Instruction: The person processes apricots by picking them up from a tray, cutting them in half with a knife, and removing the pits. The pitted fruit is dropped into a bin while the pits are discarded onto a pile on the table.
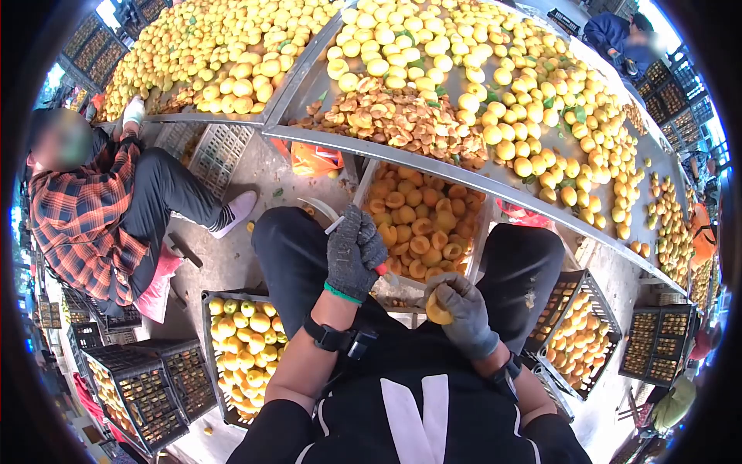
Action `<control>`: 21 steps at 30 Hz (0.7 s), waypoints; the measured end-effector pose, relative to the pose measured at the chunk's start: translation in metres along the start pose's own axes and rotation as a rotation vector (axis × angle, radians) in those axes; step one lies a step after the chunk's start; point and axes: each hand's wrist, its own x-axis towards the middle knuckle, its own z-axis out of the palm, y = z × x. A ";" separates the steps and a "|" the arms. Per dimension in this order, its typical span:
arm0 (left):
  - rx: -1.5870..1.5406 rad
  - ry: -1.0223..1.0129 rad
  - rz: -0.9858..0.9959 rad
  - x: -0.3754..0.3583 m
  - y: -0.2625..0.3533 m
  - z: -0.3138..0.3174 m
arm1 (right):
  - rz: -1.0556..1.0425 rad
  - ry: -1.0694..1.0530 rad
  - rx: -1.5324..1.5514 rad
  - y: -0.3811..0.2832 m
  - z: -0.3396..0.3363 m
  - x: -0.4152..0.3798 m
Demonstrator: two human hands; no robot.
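My left hand (354, 251), in a dark grey knit glove with a green cuff, is closed round the red handle of a curved knife (319, 207). The blade points up and to the left. My right hand (461, 313), in a lighter grey glove, holds an apricot piece (438, 306) between its fingers, above my lap. Knife and fruit are apart. Between my knees, just beyond my hands, a crate (483, 241) is filled with halved apricots (421, 220). A pile of pits and scraps (402, 116) lies on the metal table near its front edge.
The metal table (456, 182) holds heaps of whole apricots (533, 124). Crates of apricots stand left (246, 356) and right (578, 340) of my legs. A person in a plaid shirt (85, 220) sits at the left; another person (618, 39) is beyond the table.
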 end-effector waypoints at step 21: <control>-0.034 0.048 0.050 0.005 0.007 -0.023 | 0.098 0.169 0.287 0.022 -0.018 0.072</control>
